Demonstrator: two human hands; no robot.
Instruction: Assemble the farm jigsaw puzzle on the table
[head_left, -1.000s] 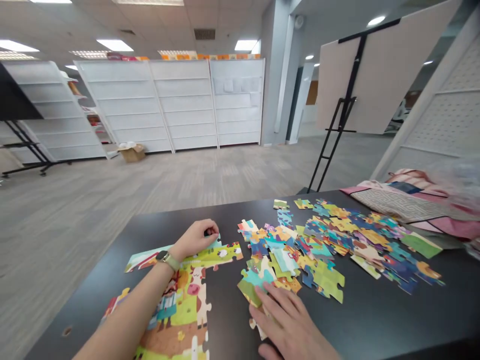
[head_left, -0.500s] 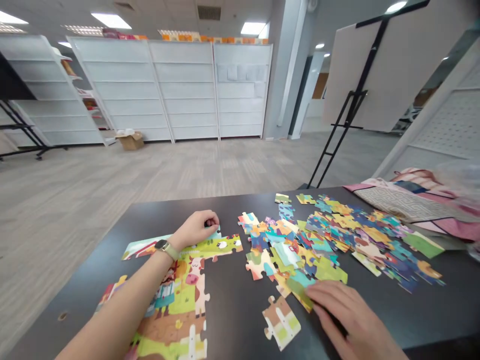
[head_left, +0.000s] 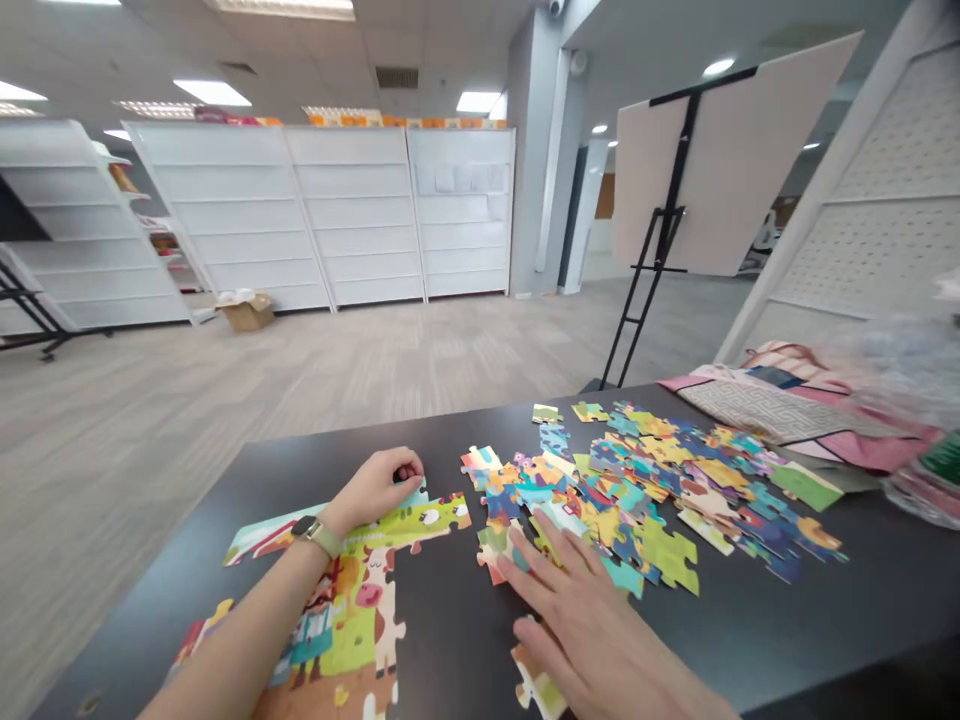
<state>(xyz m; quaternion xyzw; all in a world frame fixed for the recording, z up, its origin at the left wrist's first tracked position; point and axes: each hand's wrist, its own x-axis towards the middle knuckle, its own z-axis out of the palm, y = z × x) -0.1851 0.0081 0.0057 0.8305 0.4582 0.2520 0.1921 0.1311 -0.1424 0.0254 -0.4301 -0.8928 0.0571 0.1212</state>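
Note:
Partly joined jigsaw puzzle (head_left: 356,640) with a farm picture lies at the lower left, a cow along its right edge. My left hand (head_left: 379,487) rests on its upper strip (head_left: 442,515), fingers curled in a loose fist with nothing visible in them. My right hand (head_left: 574,610) lies spread and palm down over the near left part of the loose puzzle pieces (head_left: 652,455). Partly hidden beneath its thumb side is a brown and green puzzle piece (head_left: 534,690). What its palm covers cannot be seen.
All the pieces lie on a dark table (head_left: 450,640). At the table's right end are a pink and patterned cloth item (head_left: 795,410) and clear plastic packaging (head_left: 885,360). Beyond stand a board on a black easel (head_left: 660,240) and white shelves (head_left: 367,220).
My right hand has moved left from the near edge of the loose pieces and spread its fingers over them, covering part of the brown and green piece. My left hand stays on the puzzle.

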